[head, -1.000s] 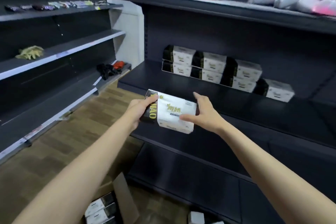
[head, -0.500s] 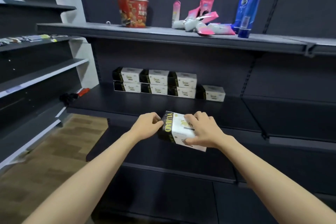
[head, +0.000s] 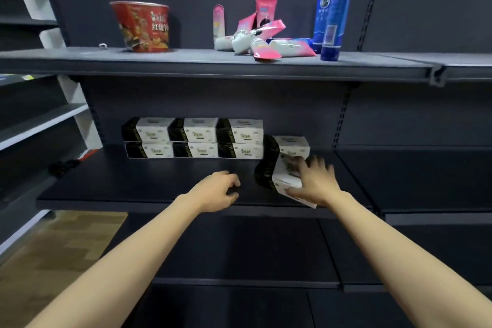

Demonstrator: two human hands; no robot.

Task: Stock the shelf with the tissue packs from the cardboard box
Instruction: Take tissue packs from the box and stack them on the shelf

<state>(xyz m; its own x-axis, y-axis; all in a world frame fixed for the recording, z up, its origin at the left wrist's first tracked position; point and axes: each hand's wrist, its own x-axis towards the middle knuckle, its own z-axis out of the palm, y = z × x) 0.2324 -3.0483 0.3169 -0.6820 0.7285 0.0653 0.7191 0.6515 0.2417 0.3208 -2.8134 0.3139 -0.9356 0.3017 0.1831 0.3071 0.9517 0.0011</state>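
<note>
A person's right hand (head: 314,181), fingers curled over a tilted tissue pack (head: 282,178), carries it above the shelf (head: 133,189) toward the lone pack (head: 291,145) at the back, apparently to top it, while the left hand (head: 217,190) hangs empty, loosely curled.

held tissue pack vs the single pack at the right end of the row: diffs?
The held tissue pack is tilted and blurred, gripped by the right hand; the single pack sits flat on the shelf, untouched. The held one is in front, nearer the shelf edge; the single one is at the back, beside the stacked packs. Both are white with a black end.
</note>
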